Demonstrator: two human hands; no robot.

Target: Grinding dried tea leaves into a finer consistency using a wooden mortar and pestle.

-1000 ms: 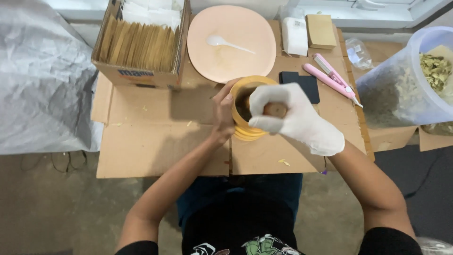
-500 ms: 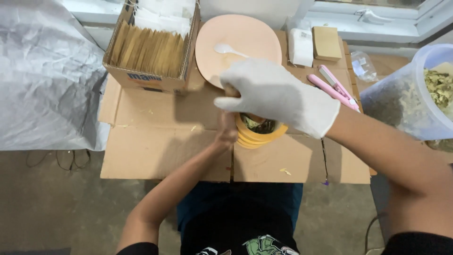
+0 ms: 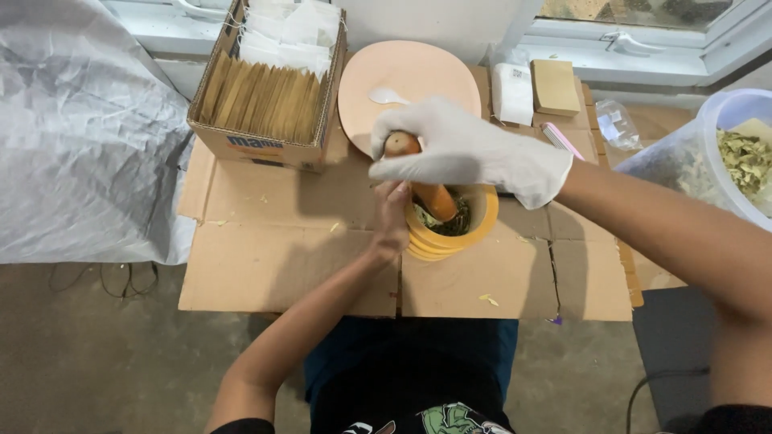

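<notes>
A person seen from above works at a flattened cardboard sheet [image 3: 281, 265] laid as a table top. The right hand [image 3: 466, 153], in a white glove, is wrapped tightly around the upper end of an orange-brown wooden pestle [image 3: 430, 193], whose lower end is sunk into green crushed leaves inside a yellow mortar [image 3: 454, 229] near the middle of the cardboard. The bare left hand [image 3: 392, 217] presses against the mortar's left wall with fingers curled around it, steadying it. The pestle looks rigid, smooth and fairly light, best gripped high on its rounded top as it is now; the mortar looks like thick, stiff plastic, light enough to slide, so a firm hold on its side seems sensible. The leaf matter looks soft and loose. Behind the mortar lies a round peach-coloured plate [image 3: 418, 72] with a small white spoon [image 3: 386, 96] on it. At the upper left stands an open cardboard box [image 3: 265, 149] packed with upright brown envelopes and white sachets; a blue and red label runs along its front. At the upper right are a white packet [image 3: 512, 92], a flat tan pad [image 3: 555, 87], a pink pen-like tool [image 3: 567, 141], and a clear tub of dried leaves [image 3: 744, 153].
</notes>
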